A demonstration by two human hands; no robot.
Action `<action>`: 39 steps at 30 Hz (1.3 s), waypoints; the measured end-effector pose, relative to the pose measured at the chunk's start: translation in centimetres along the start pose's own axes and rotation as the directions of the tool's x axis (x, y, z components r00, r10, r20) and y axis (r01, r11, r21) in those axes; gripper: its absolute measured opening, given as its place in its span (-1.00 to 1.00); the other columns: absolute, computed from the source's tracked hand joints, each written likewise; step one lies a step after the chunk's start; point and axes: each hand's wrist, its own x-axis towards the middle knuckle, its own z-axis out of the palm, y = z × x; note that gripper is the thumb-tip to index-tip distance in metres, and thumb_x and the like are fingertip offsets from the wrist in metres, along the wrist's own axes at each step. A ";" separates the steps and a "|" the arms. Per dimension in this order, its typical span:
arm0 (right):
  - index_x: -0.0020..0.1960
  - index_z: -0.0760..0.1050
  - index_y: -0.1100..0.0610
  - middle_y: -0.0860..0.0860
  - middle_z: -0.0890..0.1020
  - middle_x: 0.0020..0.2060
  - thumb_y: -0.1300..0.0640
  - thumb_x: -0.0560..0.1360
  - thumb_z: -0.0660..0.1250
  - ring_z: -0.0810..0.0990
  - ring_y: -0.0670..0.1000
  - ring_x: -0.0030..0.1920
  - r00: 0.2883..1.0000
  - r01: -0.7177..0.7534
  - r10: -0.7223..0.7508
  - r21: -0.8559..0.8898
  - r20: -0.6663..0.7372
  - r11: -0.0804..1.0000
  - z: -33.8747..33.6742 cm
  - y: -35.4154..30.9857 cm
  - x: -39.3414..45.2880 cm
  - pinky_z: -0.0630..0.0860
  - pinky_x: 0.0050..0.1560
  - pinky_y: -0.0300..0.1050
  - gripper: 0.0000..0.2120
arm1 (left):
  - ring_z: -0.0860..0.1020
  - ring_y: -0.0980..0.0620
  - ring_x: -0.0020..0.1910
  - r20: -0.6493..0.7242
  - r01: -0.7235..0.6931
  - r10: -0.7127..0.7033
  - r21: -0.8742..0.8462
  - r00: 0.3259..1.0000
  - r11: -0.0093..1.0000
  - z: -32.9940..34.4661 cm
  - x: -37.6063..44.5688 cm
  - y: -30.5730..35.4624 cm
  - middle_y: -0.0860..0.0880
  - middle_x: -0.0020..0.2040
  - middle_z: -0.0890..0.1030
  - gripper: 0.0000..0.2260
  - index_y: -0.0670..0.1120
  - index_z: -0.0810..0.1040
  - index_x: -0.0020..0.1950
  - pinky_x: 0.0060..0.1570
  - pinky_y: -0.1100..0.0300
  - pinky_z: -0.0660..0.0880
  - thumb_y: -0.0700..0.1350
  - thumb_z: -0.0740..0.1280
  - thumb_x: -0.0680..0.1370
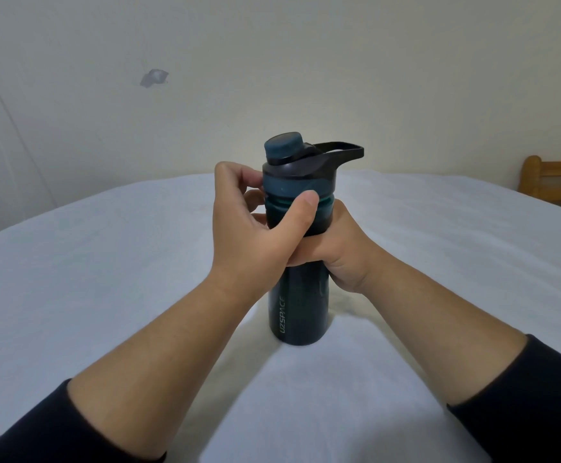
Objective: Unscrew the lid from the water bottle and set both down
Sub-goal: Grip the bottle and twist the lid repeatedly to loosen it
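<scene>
A dark teal water bottle (297,309) stands upright on the white bed sheet (105,279) at the centre. Its lid (292,168) has a round teal cap on top and a black carry loop pointing right. My left hand (255,225) wraps around the lid's lower band and the bottle's neck, thumb across the front. Lower down on the right side, my right hand (342,248) grips the bottle's body, its fingers hidden behind the bottle. The lid sits on the bottle.
A wooden bed frame corner (553,183) shows at the far right edge. A pale wall (272,78) rises behind the bed. The sheet spreads wide on both sides of the bottle.
</scene>
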 end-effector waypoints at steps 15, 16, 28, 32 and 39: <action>0.28 0.68 0.30 0.38 0.76 0.19 0.23 0.19 0.55 0.76 0.38 0.27 1.000 0.023 -0.023 -0.009 0.002 1.000 0.3 -0.4 -0.2 0.72 0.31 0.28 -0.36 | 0.75 0.21 -0.01 -0.008 0.131 -0.131 0.057 0.991 0.990 0.8 0.4 1.2 0.11 0.03 0.74 -0.34 0.02 0.56 0.28 -0.05 0.29 0.65 0.23 0.58 0.25; 0.28 0.67 0.30 0.41 0.74 0.21 0.23 0.20 0.55 0.74 0.41 0.29 1.000 0.025 -0.025 -0.013 0.003 1.000 0.3 -0.4 -0.2 0.68 0.34 0.34 -0.37 | 0.75 0.22 -0.03 -0.003 0.136 -0.136 0.043 0.991 0.990 0.9 0.4 1.3 0.13 0.00 0.75 -0.35 0.01 0.57 0.27 -0.06 0.31 0.64 0.22 0.59 0.25; 0.15 0.69 0.21 0.45 0.72 0.15 0.22 0.20 0.55 0.72 0.47 0.25 0.999 0.034 -0.033 -0.030 0.017 0.999 -0.1 0.3 0.1 0.67 0.31 0.40 -0.49 | 0.77 0.05 -0.03 0.033 0.201 -0.204 0.067 0.978 0.977 1.0 0.4 1.3 -0.06 0.02 0.77 -0.47 -0.01 0.70 0.11 -0.04 0.17 0.64 0.26 0.58 0.27; 0.17 0.70 0.19 0.42 0.73 0.17 0.23 0.20 0.56 0.73 0.44 0.26 0.999 0.027 -0.027 -0.005 0.030 1.000 -0.1 0.3 0.1 0.70 0.30 0.31 -0.48 | 0.77 0.06 -0.05 0.030 0.182 -0.184 0.066 0.982 0.981 0.9 0.3 1.4 -0.03 -0.01 0.78 -0.49 -0.01 0.70 0.11 -0.04 0.18 0.65 0.25 0.58 0.28; 0.29 0.64 0.38 0.46 0.70 0.20 0.37 0.26 0.56 0.70 0.50 0.26 0.999 0.020 -0.019 -0.033 0.028 0.999 -0.2 0.1 0.1 0.68 0.31 0.34 -0.42 | 0.76 0.07 -0.10 0.003 0.151 -0.152 0.096 0.988 0.984 0.7 0.3 1.2 0.02 -0.09 0.76 -0.45 -0.04 0.67 0.14 -0.09 0.17 0.67 0.28 0.50 0.29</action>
